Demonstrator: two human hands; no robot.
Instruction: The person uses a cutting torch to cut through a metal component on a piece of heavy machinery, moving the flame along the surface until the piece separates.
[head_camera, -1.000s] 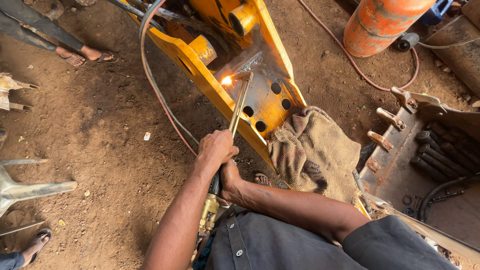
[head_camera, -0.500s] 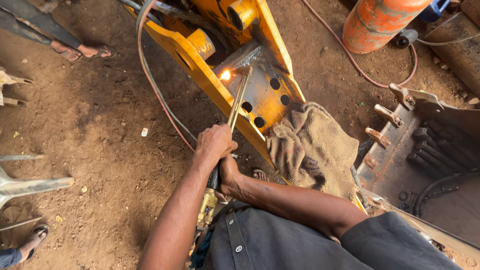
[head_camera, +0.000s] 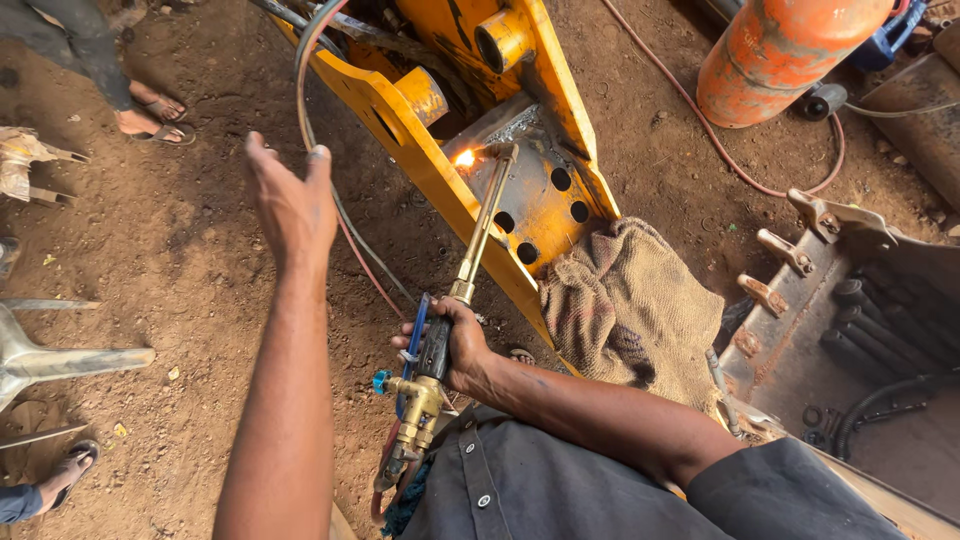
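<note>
Head view, left hand (head_camera: 292, 200) now off cutting torch (head_camera: 440, 350), spread open, right hand (head_camera: 455, 345) still gripping it

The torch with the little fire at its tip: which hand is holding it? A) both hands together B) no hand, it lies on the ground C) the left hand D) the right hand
D: the right hand alone grips the handle of the torch, while the left hand is lifted open in the air, away from it.

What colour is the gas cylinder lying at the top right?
Orange, scuffed with grey patches; the gas cylinder shows in the head view, the only one.
</note>
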